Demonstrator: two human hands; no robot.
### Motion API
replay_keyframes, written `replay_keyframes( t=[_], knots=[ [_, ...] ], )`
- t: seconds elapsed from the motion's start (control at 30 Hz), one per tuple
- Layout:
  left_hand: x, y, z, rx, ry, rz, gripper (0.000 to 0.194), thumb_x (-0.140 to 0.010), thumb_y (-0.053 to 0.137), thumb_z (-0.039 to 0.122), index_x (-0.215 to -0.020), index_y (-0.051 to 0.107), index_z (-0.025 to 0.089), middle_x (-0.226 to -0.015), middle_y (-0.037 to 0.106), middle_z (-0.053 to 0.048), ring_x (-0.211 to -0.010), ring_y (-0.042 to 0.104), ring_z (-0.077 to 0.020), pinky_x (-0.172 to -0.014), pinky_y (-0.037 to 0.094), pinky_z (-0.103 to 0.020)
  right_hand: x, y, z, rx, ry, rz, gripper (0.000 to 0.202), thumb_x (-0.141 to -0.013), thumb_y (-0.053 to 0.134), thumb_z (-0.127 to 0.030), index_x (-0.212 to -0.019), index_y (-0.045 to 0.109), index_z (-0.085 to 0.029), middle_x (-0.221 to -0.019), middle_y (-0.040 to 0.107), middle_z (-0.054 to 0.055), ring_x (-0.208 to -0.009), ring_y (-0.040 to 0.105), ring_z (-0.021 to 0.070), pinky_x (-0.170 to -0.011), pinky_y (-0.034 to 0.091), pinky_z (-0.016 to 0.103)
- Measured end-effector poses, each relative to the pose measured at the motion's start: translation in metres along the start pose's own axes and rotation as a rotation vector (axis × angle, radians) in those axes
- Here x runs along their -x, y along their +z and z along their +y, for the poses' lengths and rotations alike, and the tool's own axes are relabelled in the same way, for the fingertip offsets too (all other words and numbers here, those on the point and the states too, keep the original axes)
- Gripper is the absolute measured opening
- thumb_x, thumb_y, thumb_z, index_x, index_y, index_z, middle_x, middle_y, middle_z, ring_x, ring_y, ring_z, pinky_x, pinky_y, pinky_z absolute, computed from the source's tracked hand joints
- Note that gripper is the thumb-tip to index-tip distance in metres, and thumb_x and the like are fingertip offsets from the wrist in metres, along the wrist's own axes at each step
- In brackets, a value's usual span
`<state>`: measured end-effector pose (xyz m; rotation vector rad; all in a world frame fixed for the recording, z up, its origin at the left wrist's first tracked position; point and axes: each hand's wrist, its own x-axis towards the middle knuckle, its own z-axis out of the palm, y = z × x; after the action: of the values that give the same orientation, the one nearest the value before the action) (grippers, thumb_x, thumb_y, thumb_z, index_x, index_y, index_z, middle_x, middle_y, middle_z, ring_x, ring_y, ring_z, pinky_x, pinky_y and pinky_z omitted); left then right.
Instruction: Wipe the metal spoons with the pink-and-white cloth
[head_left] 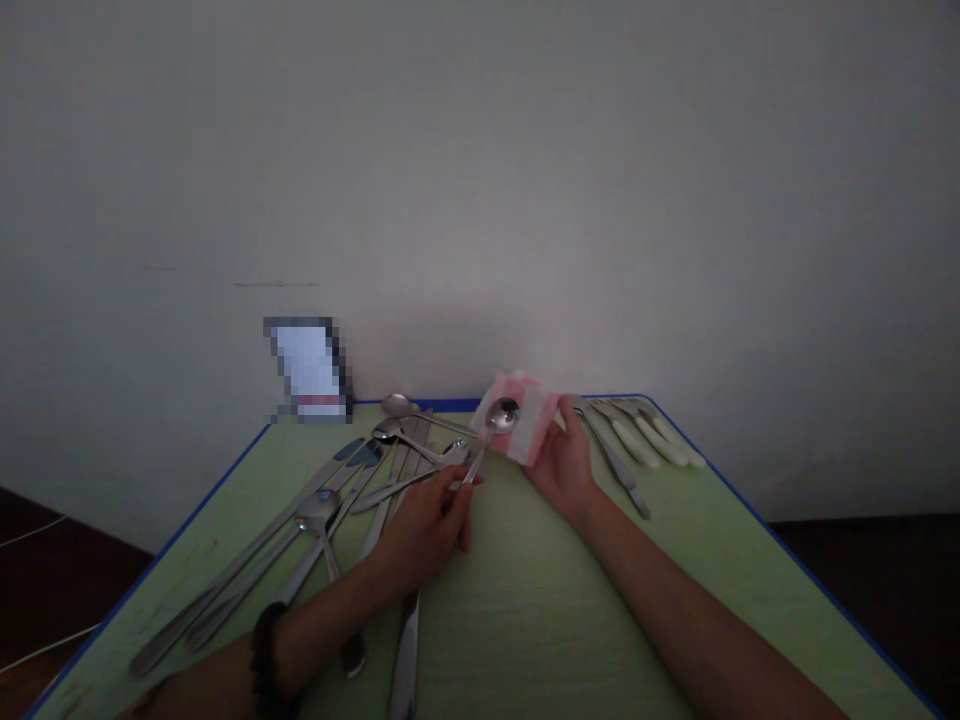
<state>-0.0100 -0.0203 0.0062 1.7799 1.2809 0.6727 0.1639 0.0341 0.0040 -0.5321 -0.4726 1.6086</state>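
Observation:
My left hand (431, 525) is closed on the handle of a metal spoon (502, 414), held above the middle of the table. Behind the spoon's bowl, a pink-and-white striped cloth (534, 425) is held up in my right hand (564, 462), its fingers partly hidden by the cloth. Around and beneath my left hand and forearm lie several metal spoons and knives in a loose, overlapping pile, among them a spoon (319, 508) and a knife (405, 655).
Right of my right hand lie a metal fork (619, 465) and several white-handled utensils (637, 442). A blurred upright screen (309, 368) stands at the back left. The green table (547, 620) has a blue edge and meets a grey wall (480, 200).

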Motion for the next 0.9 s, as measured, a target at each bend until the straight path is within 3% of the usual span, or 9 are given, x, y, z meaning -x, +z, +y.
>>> replay_keyframes(
  t=[0.07, 0.23, 0.5, 0.73, 0.9],
  knots=[
    [0.000, 0.000, 0.000, -0.018, 0.010, 0.005, 0.036, -0.089, 0.033, 0.036, -0.106, 0.058, 0.015, -0.045, 0.050, 0.006, -0.039, 0.043, -0.0114, -0.043, 0.032, -0.021, 0.003, 0.001, -0.003, -0.017, 0.037, -0.013, 0.038, -0.081, 0.047, -0.049, -0.099, 0.064, -0.020, -0.090, 0.073, 0.004, -0.095, 0.064, 0.0220, -0.086, 0.050, 0.039],
    [0.000, 0.000, 0.001, -0.028, 0.032, -0.008, 0.040, -0.089, 0.033, 0.039, -0.101, 0.061, 0.014, -0.044, 0.045, 0.005, -0.041, 0.044, -0.0129, -0.046, 0.032, -0.022, 0.001, 0.001, 0.000, 0.073, -0.023, 0.008, 0.025, -0.078, 0.055, -0.026, -0.101, 0.063, -0.025, -0.085, 0.073, -0.003, -0.084, 0.066, 0.0163, -0.078, 0.052, 0.031],
    [0.002, -0.001, 0.003, -0.139, 0.114, 0.007, 0.031, -0.087, 0.038, 0.031, -0.095, 0.063, 0.016, -0.045, 0.044, 0.005, -0.043, 0.043, -0.0133, -0.050, 0.030, -0.023, 0.003, 0.000, 0.010, 0.328, 0.016, -0.070, 0.025, -0.067, 0.071, -0.029, -0.089, 0.065, -0.017, -0.079, 0.071, 0.002, -0.068, 0.063, 0.0131, -0.067, 0.049, 0.024],
    [0.004, -0.003, 0.002, -0.053, 0.083, -0.065, 0.031, -0.087, 0.037, 0.033, -0.093, 0.062, 0.017, -0.043, 0.041, 0.006, -0.039, 0.038, -0.0122, -0.045, 0.028, -0.022, -0.001, -0.008, 0.016, 0.464, -0.068, -0.064, 0.023, -0.067, 0.072, -0.028, -0.086, 0.065, -0.018, -0.073, 0.068, -0.002, -0.065, 0.061, 0.0106, -0.068, 0.048, 0.023],
    [0.003, -0.002, -0.001, 0.060, 0.028, -0.106, 0.033, -0.087, 0.038, 0.038, -0.097, 0.061, 0.018, -0.042, 0.041, 0.007, -0.036, 0.038, -0.0112, -0.039, 0.027, -0.020, 0.000, -0.007, 0.016, 0.459, -0.050, -0.088, 0.021, -0.067, 0.070, -0.026, -0.085, 0.064, -0.018, -0.075, 0.068, -0.001, -0.068, 0.060, 0.0116, -0.069, 0.048, 0.023]
  ],
)
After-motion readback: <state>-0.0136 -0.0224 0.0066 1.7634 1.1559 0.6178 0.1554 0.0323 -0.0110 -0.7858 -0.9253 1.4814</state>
